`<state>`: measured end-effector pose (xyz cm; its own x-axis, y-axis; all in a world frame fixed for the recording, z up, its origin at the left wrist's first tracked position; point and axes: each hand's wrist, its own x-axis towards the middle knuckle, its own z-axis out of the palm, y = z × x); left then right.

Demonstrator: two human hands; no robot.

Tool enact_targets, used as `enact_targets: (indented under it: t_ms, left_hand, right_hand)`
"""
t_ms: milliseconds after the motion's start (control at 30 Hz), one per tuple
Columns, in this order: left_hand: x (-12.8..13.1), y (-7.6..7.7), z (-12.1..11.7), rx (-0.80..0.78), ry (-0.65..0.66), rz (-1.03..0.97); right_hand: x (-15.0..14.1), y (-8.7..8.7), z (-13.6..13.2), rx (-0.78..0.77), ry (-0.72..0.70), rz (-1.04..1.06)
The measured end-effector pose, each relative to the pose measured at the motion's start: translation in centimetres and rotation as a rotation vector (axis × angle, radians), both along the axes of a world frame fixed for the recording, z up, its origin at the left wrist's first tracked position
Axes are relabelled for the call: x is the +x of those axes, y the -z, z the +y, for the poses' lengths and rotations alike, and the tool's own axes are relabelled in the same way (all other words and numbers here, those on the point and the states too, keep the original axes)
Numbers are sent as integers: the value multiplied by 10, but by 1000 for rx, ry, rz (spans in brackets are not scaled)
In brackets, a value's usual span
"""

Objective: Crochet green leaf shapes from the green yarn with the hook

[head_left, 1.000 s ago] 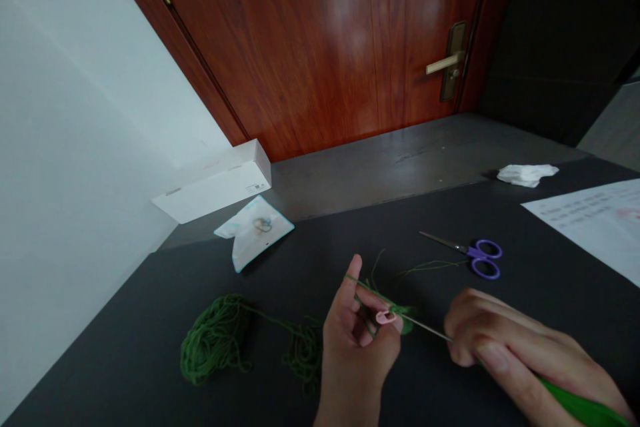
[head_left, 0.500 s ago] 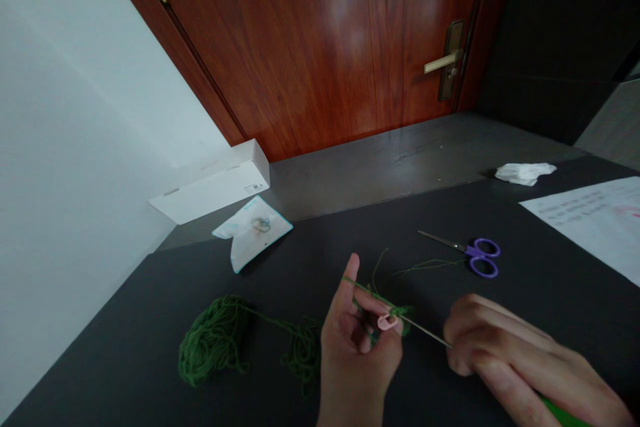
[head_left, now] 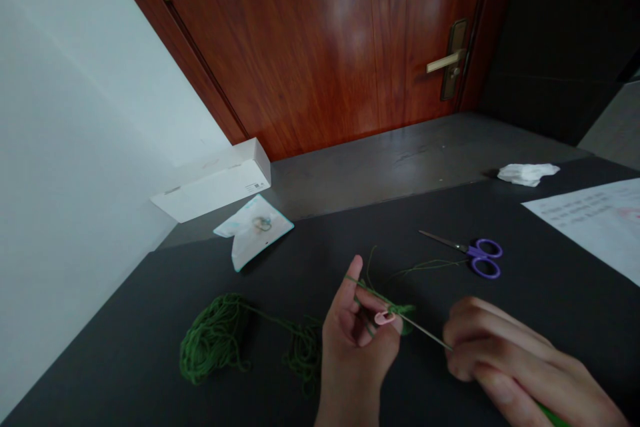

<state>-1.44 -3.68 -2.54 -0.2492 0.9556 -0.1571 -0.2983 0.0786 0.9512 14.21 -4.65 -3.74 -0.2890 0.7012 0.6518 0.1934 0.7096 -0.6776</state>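
Between the thumb and fingers of my left hand (head_left: pixel 357 333) is pinched a small green crochet piece (head_left: pixel 407 315). Green yarn (head_left: pixel 373 289) runs from it over my raised left index finger. A pink stitch marker (head_left: pixel 384 318) hangs at the piece, by my thumb. My right hand (head_left: pixel 505 350) is closed around a crochet hook (head_left: pixel 427 332); its thin metal shaft reaches left into the stitches and a green handle shows under my palm. Left of my hands lies a loose green yarn ball (head_left: pixel 213 340), with a tangled strand (head_left: pixel 303 350) trailing towards my left wrist.
Purple-handled scissors (head_left: pixel 484 258) lie on the dark table (head_left: pixel 350 240) beyond my right hand, near a thin yarn end (head_left: pixel 420 267). A small plastic packet (head_left: pixel 260 230) and a white box (head_left: pixel 220 190) are at the back left. Crumpled tissue (head_left: pixel 527 174) and a printed sheet (head_left: pixel 595 220) lie on the right.
The stitch marker has shifted slightly left and up and turned a little. The loose yarn tail behind the piece has swung left. Both hands keep their grips with the hook in the stitches.
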Motion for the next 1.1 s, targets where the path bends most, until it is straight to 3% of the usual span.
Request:
enact_targets:
  t_ms: [233, 667, 967, 1100]
  left_hand:
    - [1, 3, 1, 24, -9, 32]
    - [2, 3, 3, 37, -10, 47]
    - [3, 0, -1, 102, -45, 181]
    - [3, 0, -2, 147, -60, 277]
  right_hand:
    - [0, 0, -2, -48, 21, -4]
    - [0, 0, 1, 35, 6, -59]
    - [-6, -1, 2, 147, 70, -109]
    - [-8, 0, 4, 112, 43, -73]
